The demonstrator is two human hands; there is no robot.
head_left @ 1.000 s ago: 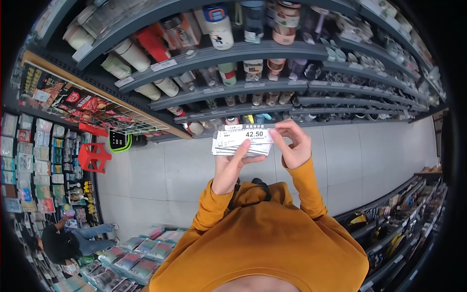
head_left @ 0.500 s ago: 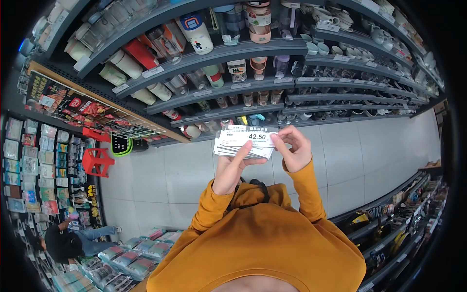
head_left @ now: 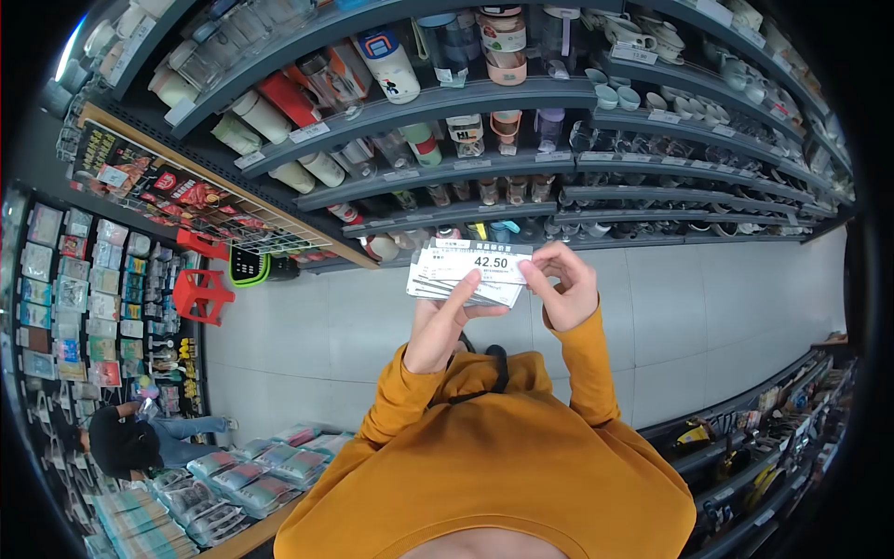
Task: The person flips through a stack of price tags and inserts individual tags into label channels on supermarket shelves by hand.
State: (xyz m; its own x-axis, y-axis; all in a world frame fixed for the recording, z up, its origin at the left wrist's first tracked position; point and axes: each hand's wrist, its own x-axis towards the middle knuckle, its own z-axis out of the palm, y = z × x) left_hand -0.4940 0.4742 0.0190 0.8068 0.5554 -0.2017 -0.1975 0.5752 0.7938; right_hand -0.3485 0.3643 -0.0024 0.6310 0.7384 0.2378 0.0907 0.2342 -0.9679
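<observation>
In the head view, with twelve o'clock straight up, I have a pile of cards [head_left: 454, 266] out in front of me. It is at one o'clock from my left hand [head_left: 435, 331] and at nine o'clock from my right hand [head_left: 566, 289]. My left hand has the pile in its grasp: the thumb lies on the front, and the fingers are tucked in behind. My right hand pinches the three o'clock end of the top card [head_left: 492, 253] with thumb and finger. I cannot tell how hard it squeezes.

The top card is longer from side to side than from top to bottom. Its long way goes from a bit past nine to a bit past three, so the right end sits a little lower. The cards under it are not lined up. They peek out at six and seven o'clock, like a messy fan.

My right hand is nearer to the three o'clock end, because it is touching it. My left hand is nearer to the middle, with its thumb tip just at seven o'clock from the big number 42.50. So both hands touch that one top card. Past the pile, at twelve o'clock, is a long shelf [head_left: 531, 93].
</observation>
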